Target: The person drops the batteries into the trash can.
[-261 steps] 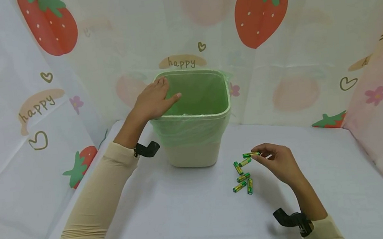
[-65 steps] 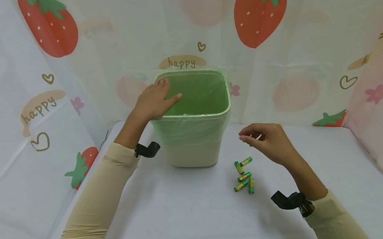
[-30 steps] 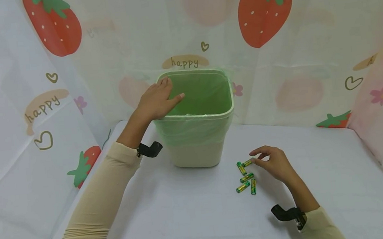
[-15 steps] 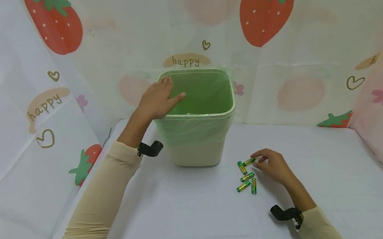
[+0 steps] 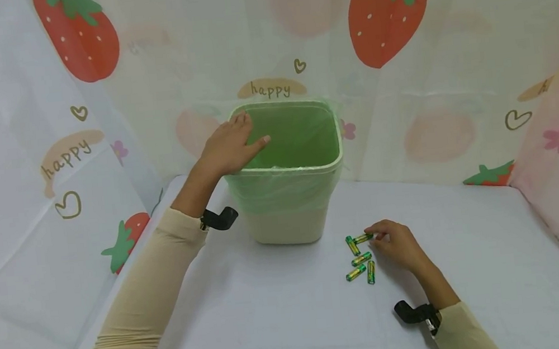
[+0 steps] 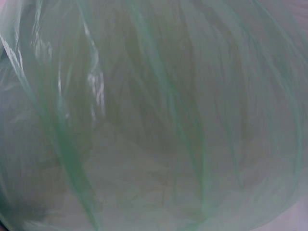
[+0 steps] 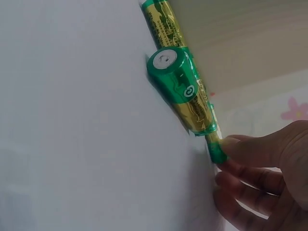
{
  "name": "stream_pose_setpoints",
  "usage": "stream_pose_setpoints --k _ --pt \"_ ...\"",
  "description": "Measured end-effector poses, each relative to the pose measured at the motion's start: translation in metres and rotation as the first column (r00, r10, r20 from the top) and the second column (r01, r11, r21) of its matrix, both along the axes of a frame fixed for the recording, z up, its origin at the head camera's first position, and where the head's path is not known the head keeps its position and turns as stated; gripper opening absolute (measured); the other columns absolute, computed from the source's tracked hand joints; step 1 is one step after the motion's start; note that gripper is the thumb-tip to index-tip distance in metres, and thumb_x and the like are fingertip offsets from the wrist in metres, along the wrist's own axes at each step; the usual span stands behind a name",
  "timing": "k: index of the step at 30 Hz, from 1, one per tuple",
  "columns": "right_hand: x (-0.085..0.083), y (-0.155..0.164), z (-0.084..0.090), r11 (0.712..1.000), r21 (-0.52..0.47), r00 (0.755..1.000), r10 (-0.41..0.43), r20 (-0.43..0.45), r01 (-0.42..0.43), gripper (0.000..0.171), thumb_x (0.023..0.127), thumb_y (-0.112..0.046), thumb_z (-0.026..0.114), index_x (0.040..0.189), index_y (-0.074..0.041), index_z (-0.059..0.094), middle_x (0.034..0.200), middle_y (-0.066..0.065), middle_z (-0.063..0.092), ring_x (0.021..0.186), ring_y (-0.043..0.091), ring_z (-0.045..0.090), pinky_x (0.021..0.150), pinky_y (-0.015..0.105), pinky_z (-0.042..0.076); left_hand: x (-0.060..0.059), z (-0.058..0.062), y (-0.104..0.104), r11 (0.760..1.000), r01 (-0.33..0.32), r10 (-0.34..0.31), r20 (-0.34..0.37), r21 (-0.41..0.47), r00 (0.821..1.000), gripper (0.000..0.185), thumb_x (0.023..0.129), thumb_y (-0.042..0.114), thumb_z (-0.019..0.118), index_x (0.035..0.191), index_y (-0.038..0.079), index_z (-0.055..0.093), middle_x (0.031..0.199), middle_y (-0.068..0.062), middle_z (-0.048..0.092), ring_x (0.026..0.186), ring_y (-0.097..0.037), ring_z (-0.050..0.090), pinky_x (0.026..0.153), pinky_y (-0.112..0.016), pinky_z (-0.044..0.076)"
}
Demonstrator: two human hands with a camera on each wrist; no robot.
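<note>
Right hand (image 5: 397,243) pinches a battery (image 5: 364,238) (green) — tabletop.

Batteries (image 5: 360,257) lie on the table (image 5: 283,314), right of the bin (image 5: 289,196).

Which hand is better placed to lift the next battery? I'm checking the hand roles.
The right hand: its fingers already touch the battery at the top of the cluster. The left hand rests on the bin rim, away from the batteries.
</note>
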State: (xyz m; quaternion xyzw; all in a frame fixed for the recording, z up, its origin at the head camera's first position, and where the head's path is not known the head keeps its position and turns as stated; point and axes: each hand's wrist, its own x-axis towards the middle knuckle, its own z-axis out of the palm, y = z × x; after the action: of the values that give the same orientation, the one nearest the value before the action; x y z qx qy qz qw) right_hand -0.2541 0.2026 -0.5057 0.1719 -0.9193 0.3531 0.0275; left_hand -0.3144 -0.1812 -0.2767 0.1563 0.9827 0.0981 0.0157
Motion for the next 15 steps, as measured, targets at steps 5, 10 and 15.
stream_pose_setpoints --k 5,10,15 --pt "-0.0009 -0.0017 -0.0012 1.0 -0.002 0.999 0.001 0.039 -0.001 0.025 0.089 -0.002 0.075 0.114 -0.002 0.076 0.099 0.008 0.071 0.087 0.021 0.061 0.075 0.036 0.046 -0.0012 0.0001 -0.001 1.0 -0.002 0.002 0.011 -0.007 1.0 0.084 0.109 0.055 0.031 0.16 -0.006 0.002 0.168 -0.023 -0.002 0.156 -0.032 -0.001 0.126 -0.044 0.002" --pt "-0.0016 -0.0038 -0.0025 1.0 0.006 0.997 -0.006 0.076 0.006 0.023 0.087 -0.005 0.078 0.109 -0.004 0.077 0.098 0.006 0.072 0.087 0.021 0.061 0.075 0.036 0.047 -0.0006 0.0004 -0.0009 1.0 -0.005 0.005 0.013 -0.008 1.0 0.084 0.109 0.054 0.031 0.16 -0.006 0.003 0.168 -0.022 -0.002 0.156 -0.031 -0.001 0.126 -0.044 0.002" --pt "-0.0032 -0.0048 -0.0054 0.999 0.033 0.996 -0.02 0.082 0.017 0.018 0.086 -0.005 0.08 0.104 -0.007 0.079 0.093 0.003 0.07 0.085 0.019 0.061 0.075 0.036 0.048 -0.0021 0.0003 -0.0002 1.0 -0.001 0.001 0.009 -0.005 1.0 0.084 0.109 0.054 0.032 0.16 -0.006 0.003 0.168 -0.022 -0.002 0.156 -0.032 -0.001 0.126 -0.044 0.002"
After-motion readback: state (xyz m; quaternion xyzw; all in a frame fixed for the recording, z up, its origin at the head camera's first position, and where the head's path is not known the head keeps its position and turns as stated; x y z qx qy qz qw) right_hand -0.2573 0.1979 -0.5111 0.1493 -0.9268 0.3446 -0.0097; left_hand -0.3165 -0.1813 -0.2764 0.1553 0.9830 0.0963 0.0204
